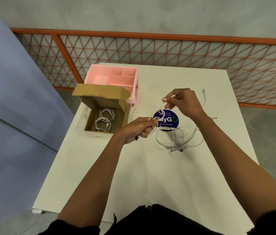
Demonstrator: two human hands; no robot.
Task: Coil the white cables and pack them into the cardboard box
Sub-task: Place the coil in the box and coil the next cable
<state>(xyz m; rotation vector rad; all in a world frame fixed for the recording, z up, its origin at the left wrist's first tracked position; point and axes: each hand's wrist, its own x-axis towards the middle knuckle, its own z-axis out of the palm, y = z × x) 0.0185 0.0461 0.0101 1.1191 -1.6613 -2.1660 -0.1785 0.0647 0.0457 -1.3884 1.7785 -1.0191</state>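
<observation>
Two coiled cables (104, 120) lie in the cardboard box (100, 93) (flap open) at the left of the worktop (134, 175). The left hand (139, 129) and right hand (183, 100) both pinch another white cable (161, 109), held above a loose tangle (178, 139) by the blue sticker (167, 122).

A single wide-angle camera, worn on the person's head, looked forward and steeply down onto the white table (134, 175), which filled the centre and lower frame. It sat near: the person's arms (90, 180) rose from the bottom edge to mid-frame. The lens bowed the orange mesh fence (150, 53) across the upper frame, far from the camera.
</observation>
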